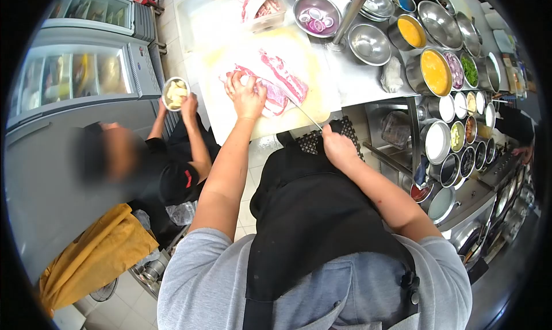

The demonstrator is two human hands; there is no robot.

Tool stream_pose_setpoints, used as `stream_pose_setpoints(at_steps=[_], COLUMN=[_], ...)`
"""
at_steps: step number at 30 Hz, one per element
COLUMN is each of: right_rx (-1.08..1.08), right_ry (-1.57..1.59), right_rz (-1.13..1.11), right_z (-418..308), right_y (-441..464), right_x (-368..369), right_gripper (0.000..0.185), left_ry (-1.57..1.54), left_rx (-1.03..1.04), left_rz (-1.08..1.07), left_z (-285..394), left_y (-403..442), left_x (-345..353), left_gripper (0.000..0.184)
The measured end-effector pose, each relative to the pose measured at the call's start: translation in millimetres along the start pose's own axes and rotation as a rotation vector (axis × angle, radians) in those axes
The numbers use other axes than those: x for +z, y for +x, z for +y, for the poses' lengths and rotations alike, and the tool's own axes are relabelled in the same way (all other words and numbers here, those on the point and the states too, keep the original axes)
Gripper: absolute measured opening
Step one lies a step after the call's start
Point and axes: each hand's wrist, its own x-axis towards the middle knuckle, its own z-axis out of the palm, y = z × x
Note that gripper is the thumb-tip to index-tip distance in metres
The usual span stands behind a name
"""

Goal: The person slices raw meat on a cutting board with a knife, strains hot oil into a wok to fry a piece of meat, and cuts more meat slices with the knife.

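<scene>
My left hand [247, 95] lies with fingers spread on a slab of raw red-and-white meat [276, 99], pressing on its left part. Beside that slab, a second long strip of raw meat [283, 72] rests on the yellowish cutting board [221, 123]. My right hand [340, 147] is closed around the handle of a knife [307, 116]. Its thin blade points up and left over the board's near edge, the tip reaching the gap between the two pieces. Whether the blade touches the meat I cannot tell.
Past the board stands a clear tub [276, 20] of raw meat. Bowls of sliced onion [316, 25] and pots of orange liquid [436, 71] crowd the right counter. At left, a co-worker holds a bowl of pale yellow chunks [175, 94] by a glass-topped freezer [75, 77].
</scene>
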Motion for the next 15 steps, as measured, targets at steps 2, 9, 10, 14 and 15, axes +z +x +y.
stream_pose_setpoints(at_steps=[2, 9, 10, 14, 15], right_rx=[0.009, 0.053, 0.03, 0.052, 0.051], right_ry=[-0.018, -0.018, -0.025, -0.04, -0.038], right_rz=[-0.014, -0.028, 0.006, -0.043, -0.037], right_z=[12, 24, 29, 18, 16], right_y=[-16, -39, -39, -41, -42], right_x=[6, -2, 2, -17, -20], right_gripper=[0.017, 0.012, 0.012, 0.014, 0.014], left_ry=[0.015, 0.165, 0.088, 0.124, 0.276], left_rx=[-0.011, -0.045, 0.096, 0.597, 0.661], left_rz=[-0.001, -0.338, -0.349, -0.751, -1.029], left_z=[-1, 46, 55, 71, 82], left_y=[1, 45, 56, 111, 123], left_x=[1, -48, -48, -30, -29], left_gripper=[0.017, 0.029, 0.035, 0.047, 0.046])
